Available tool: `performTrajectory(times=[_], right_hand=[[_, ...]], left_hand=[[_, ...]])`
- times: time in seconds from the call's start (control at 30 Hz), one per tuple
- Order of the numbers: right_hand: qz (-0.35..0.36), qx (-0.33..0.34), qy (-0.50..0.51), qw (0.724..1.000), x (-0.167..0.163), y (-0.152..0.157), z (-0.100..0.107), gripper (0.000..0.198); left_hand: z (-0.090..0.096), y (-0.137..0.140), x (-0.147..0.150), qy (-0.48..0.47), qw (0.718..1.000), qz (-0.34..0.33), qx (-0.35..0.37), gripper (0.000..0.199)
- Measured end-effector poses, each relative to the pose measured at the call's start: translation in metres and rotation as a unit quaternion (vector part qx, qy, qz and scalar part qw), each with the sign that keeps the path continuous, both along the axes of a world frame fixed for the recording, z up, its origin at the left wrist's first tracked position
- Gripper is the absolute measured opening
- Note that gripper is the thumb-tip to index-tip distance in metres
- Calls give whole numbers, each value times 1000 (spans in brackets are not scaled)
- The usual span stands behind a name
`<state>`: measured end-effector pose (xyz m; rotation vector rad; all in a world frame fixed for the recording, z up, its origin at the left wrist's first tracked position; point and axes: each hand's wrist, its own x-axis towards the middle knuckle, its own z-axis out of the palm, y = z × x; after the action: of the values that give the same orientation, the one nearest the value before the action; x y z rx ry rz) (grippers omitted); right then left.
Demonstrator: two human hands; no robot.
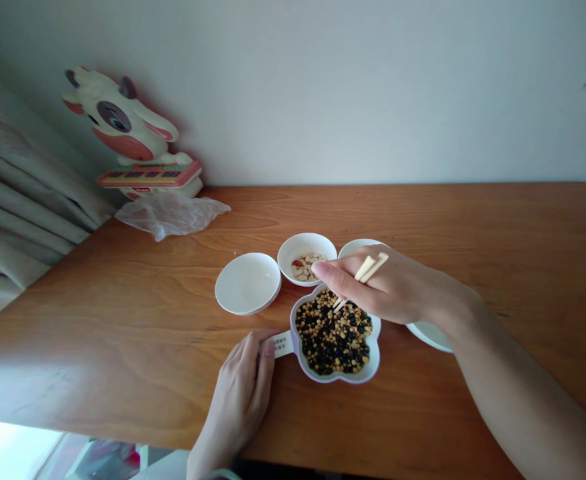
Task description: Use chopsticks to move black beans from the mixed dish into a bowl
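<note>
My left hand (pixel 247 380) is closed on the short handle of a flower-shaped bowl (pixel 375 353) with a pale purple rim. Mixed black and yellow beans (pixel 330 340) fill this bowl. Above it, my right hand (pixel 393 283) grips a pair of light wooden chopsticks (pixel 371 267), whose tips point down into the beans. Just behind, a white bowl (pixel 307 241) holds pale flat pieces and a bit of red. To its left stands a white bowl (pixel 247 283) with nothing visible inside. Two more white dishes (pixel 360 245) are partly hidden by my right hand and arm.
A cow-shaped toy keyboard (pixel 137 140) leans at the back left of the wooden table (pixel 123 320), with a crumpled clear plastic bag (pixel 173 213) before it. A curtain (pixel 17 200) hangs at the left, and a pale wall (pixel 373 93) rises behind.
</note>
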<state>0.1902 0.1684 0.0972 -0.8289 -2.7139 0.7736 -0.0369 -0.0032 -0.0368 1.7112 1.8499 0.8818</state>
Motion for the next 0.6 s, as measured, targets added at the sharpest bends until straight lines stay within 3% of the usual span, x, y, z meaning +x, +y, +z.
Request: performTrajectory(times=[0.3,0.6], right_hand=[[-24,-29,12,999,-1,2,-10,62],[-34,-89,101,990,19,2,19,63]], left_hand=[[3,0,2,0,1000,5,4,22],[1,0,1,3,1000,3,-1,22]])
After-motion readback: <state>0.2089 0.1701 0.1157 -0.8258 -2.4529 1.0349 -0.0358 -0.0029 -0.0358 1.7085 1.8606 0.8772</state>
